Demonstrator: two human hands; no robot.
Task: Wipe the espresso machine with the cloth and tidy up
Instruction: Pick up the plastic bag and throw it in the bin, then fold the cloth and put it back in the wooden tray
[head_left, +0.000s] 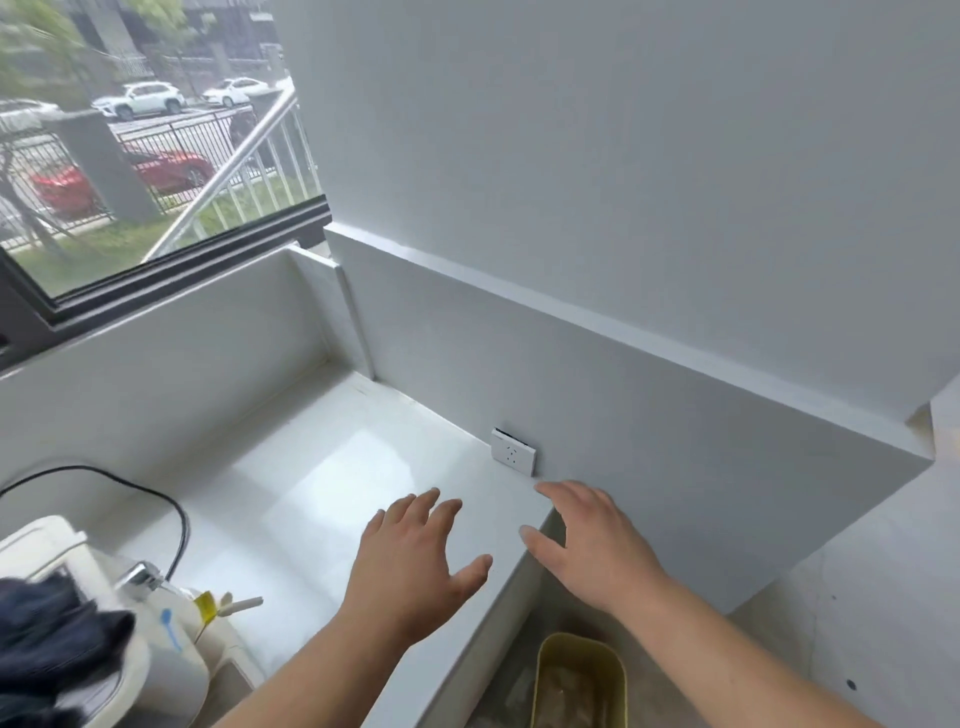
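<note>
Both hands, left hand (410, 566) and right hand (597, 545), are hovering released, grasping nothing; the dark cloth (47, 639) is lying on the espresso machine (156, 644), left of the fingers, so wiping is possibly unfinished.

The espresso machine (130, 639) sits at about 8 o'clock in the view, at the near left of the white counter, a cream-white, rounded body cut off by the left and bottom edges, with a chrome metal part on its top and a small blue mark on its side. A black cord runs up from behind it and arcs toward 9 o'clock. The cloth (49, 649) is dark navy, crumpled in loose folds and blurred, lying draped over the machine's top at its 9 o'clock side, touching the machine and partly cut off by the left edge.
</note>
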